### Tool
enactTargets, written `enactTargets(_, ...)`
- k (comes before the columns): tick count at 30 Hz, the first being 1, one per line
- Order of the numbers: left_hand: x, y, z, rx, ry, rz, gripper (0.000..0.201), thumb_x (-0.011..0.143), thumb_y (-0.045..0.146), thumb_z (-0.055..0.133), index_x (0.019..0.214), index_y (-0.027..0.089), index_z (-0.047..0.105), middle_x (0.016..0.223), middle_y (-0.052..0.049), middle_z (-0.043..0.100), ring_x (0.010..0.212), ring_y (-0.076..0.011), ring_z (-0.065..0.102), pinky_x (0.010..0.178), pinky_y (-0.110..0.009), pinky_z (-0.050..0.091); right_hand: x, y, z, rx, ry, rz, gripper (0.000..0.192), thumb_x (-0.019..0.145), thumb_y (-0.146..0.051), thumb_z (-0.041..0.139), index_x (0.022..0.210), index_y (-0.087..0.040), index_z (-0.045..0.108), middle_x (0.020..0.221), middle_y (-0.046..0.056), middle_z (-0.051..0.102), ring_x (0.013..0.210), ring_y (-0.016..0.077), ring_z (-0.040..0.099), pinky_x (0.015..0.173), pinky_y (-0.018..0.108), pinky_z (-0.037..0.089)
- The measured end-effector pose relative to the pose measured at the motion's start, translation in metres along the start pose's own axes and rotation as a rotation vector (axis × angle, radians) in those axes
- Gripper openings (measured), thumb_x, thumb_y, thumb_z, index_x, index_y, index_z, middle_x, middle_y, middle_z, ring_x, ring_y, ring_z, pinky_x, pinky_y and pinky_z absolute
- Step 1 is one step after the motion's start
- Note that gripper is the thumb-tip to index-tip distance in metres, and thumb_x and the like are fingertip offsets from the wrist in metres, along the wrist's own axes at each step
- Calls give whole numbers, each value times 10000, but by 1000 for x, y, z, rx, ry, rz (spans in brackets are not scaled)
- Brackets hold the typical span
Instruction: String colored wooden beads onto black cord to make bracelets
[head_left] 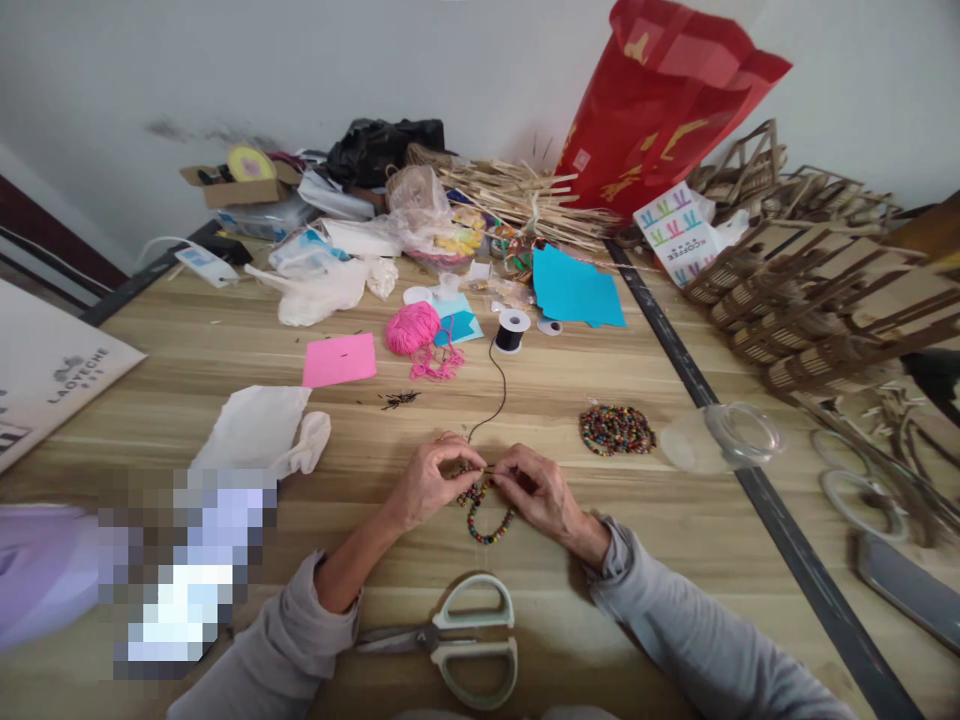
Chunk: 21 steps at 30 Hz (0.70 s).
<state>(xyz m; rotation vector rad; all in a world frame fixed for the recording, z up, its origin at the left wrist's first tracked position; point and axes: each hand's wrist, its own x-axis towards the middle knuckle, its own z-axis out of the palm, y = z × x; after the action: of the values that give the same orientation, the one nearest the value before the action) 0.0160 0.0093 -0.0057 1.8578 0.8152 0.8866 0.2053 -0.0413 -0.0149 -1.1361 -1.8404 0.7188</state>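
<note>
Head view: on a wooden surface point(225, 340), the left hand point(427, 485) and right hand point(536, 490) meet fingertip to fingertip, each grip pinched on a thin dark cord point(501, 390). A short strand of coloured beads point(487, 515) hangs in a loop just below the hands. The cord runs away from the hands to a black spool point(512, 331). A loose bead pile point(616, 429) lies to the right of the hands, scissors point(457, 640) nearer the person. The strand looks light, limp and slippery, best pinched at the cord beside the last bead.
</note>
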Motion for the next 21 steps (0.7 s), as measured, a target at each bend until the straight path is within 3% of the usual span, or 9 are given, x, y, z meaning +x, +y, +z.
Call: enactTargets(21,1,3,-1,-21,-48,-12,75,757,133,654,777,160,722,796,-58,681,822,-184,607,797,-313,458,0,1,0,-1,-8,5,155,917,-259,521,821,-175,609,729,33,578,636,134,528,582,243,419)
